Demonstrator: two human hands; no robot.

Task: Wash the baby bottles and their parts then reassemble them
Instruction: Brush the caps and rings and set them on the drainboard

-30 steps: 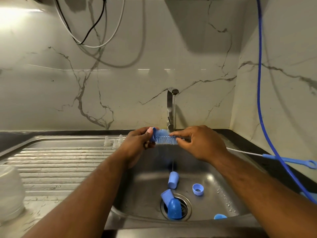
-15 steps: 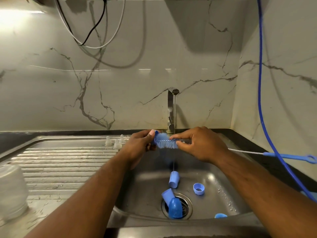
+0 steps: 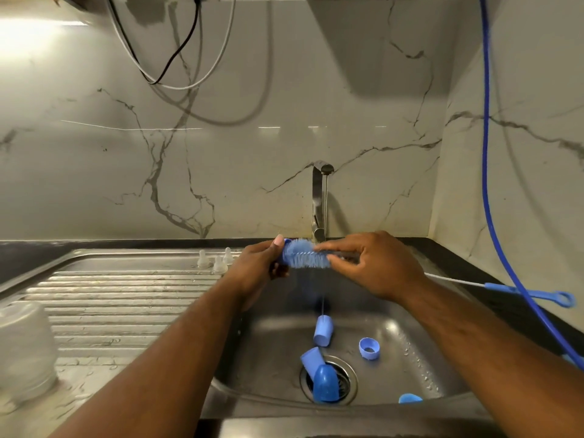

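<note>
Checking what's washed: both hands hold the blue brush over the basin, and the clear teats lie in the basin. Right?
No: the head view shows the clear teats on the drainboard, left of the basin. The left hand and right hand do hold the blue brush.

The drainboard (image 3: 120, 298) lies left of the basin (image 3: 410, 368), with teats (image 3: 218, 262) at its back edge and a bottle (image 3: 22, 349) at its near left. The tap (image 3: 319, 200) stands behind the basin. Just before it, the left hand (image 3: 256, 270) and right hand (image 3: 376, 267) hold a brush (image 3: 305, 258). Caps (image 3: 323, 333) lie in the basin by the drain (image 3: 346, 379).

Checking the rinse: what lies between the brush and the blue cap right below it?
Only a thin water stream, running from brush to cap; head view.
</note>
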